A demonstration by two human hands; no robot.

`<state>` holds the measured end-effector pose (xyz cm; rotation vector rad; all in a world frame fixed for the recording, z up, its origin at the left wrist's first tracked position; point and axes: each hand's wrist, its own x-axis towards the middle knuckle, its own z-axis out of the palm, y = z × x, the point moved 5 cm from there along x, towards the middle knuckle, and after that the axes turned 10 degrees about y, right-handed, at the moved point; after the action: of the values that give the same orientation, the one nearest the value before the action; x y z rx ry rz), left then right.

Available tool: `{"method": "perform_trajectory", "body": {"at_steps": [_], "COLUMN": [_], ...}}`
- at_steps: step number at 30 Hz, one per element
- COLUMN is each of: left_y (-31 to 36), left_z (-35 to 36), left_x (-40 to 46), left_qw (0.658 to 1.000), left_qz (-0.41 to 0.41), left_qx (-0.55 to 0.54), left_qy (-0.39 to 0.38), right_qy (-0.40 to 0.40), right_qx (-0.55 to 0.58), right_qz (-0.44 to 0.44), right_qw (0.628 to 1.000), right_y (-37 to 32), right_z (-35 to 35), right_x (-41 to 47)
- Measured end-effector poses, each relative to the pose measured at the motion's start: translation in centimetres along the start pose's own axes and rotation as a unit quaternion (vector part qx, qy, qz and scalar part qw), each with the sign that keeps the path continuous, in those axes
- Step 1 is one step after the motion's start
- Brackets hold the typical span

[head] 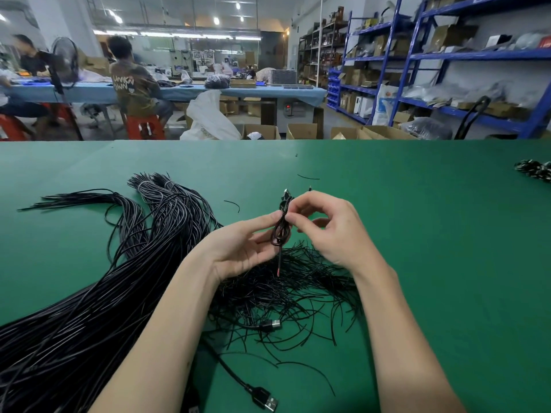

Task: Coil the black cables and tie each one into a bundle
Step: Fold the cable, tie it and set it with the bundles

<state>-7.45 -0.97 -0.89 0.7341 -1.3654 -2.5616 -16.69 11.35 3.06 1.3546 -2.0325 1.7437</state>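
A small coiled black cable (279, 231) stands upright between my two hands above the green table (432, 248). My left hand (238, 248) holds the coil's lower part between thumb and fingers. My right hand (325, 228) pinches the coil near its top, where a plug end sticks up. One loose end with a red tip hangs down from the coil. Below my hands lies a heap of thin black twist ties (286, 296). A thick mass of long black cables (89, 308) spreads across the left of the table.
Two USB plugs lie near the front: one (265, 400) at the bottom, another (272, 324) among the ties. A small dark pile (535, 169) sits at the far right edge. Beyond the table are cardboard boxes, blue shelving and seated people.
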Motion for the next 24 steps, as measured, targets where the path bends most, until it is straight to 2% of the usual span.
{"method": "perform_trajectory", "body": {"at_steps": [6, 10, 13, 17, 21, 23, 24], "left_y": [0.4, 1.4, 2.0, 2.4, 2.0, 1.9, 1.9], "left_z": [-0.1, 0.0, 0.1, 0.8, 1.5, 1.9, 2.1], "left_x": [0.4, 0.6, 0.2, -0.4, -0.7, -1.2, -1.5], "left_qw": [0.998, 0.987, 0.966, 0.928, 0.875, 0.827, 0.785], "left_qz": [0.052, 0.149, 0.234, 0.334, 0.427, 0.483, 0.523], "left_qx": [0.015, 0.056, 0.112, 0.157, 0.215, 0.271, 0.315], "left_qy": [-0.024, -0.019, 0.011, 0.053, 0.076, 0.096, 0.106], "right_qy": [0.020, 0.052, 0.068, 0.085, 0.068, 0.050, 0.042], "right_qx": [-0.026, -0.018, -0.012, 0.014, 0.042, 0.067, 0.083], "right_qz": [-0.016, 0.031, 0.064, 0.101, 0.179, 0.229, 0.260], "right_qw": [0.999, 0.998, 0.996, 0.991, 0.981, 0.970, 0.961], "right_y": [-0.9, -0.2, 0.3, 0.7, 1.7, 2.3, 2.6], "right_z": [0.0, -0.1, -0.1, -0.1, -0.4, -0.3, -0.2], "right_x": [0.0, 0.0, 0.1, 0.3, 0.3, 0.1, 0.0]}}
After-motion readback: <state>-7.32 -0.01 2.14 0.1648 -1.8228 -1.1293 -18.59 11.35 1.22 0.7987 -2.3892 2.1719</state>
